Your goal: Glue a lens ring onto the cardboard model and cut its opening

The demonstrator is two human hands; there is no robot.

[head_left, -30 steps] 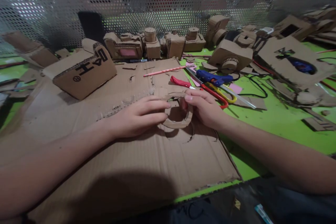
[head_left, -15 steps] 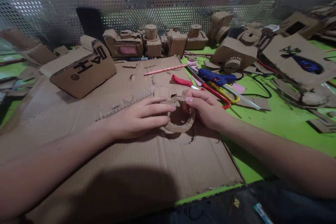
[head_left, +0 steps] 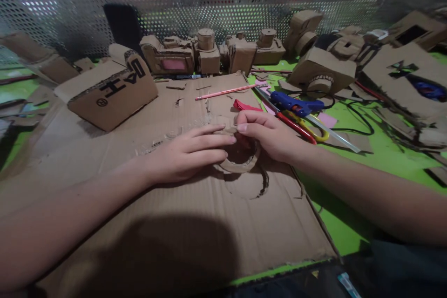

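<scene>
A cardboard ring with a rough inner edge is held over a large cardboard sheet. My left hand lies palm down with its fingers stretched out, their tips resting on the ring's left side. My right hand pinches the ring's upper right edge between thumb and fingers. Beneath the ring, a curved cut shows in the sheet. Just behind the hands lie a red cloth-like piece and a striped pencil.
A folded cardboard box with black lettering stands at left. Blue glue gun, red-handled tool and yellow handle lie at right on the green table. Several cardboard models line the metal mesh.
My right thumb and fingers have shifted slightly left along the ring's upper edge, closer to my left fingertips. The view has moved a little, and more of the curved cut shows.
</scene>
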